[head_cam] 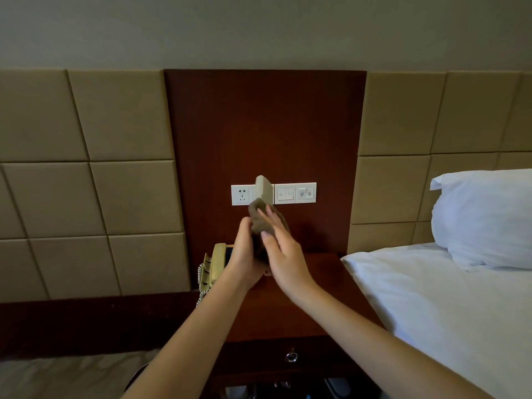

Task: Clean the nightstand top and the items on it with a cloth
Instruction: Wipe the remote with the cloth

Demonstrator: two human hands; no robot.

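Note:
Above the dark wooden nightstand top point(305, 306) my left hand point(244, 254) grips the lower part of a beige box-shaped item point(264, 188) and holds it upright in front of the wall switches. A brown cloth point(256, 214) is draped round the item's middle. My right hand point(283, 249) lies against the cloth from the right, its straight fingers and thumb pressing it onto the item. The item's lower end is hidden by the cloth and both hands.
A beige corded phone point(211, 263) sits at the nightstand's back left, just left of my left hand. A white socket and switch panel point(295, 193) is on the wooden wall board. A white bed point(431, 312) with a pillow point(486, 217) borders the right side. A drawer knob point(291, 357) is below.

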